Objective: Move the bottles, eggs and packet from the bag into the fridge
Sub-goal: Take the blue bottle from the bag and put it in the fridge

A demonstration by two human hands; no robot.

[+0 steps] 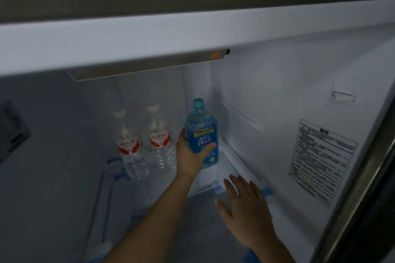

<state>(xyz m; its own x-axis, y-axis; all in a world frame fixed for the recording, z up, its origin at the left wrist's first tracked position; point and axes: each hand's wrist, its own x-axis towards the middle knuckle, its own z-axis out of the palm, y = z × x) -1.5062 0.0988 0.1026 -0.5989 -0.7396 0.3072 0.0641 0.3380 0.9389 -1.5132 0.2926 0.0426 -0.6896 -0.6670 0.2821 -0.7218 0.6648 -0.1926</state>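
Observation:
A blue bottle with a teal cap stands upright at the back right of the fridge shelf. My left hand is wrapped around its lower body. To its left stand two clear water bottles with red labels, one further left and one next to my left hand. My right hand hovers flat over the shelf's front right with fingers spread, holding nothing. The bag, eggs and packet are out of view.
The fridge's right inner wall carries a printed warning sticker. A white top frame with a grey light strip overhangs the compartment. Blue tape strips mark the shelf's edges. A dark panel sits at far left.

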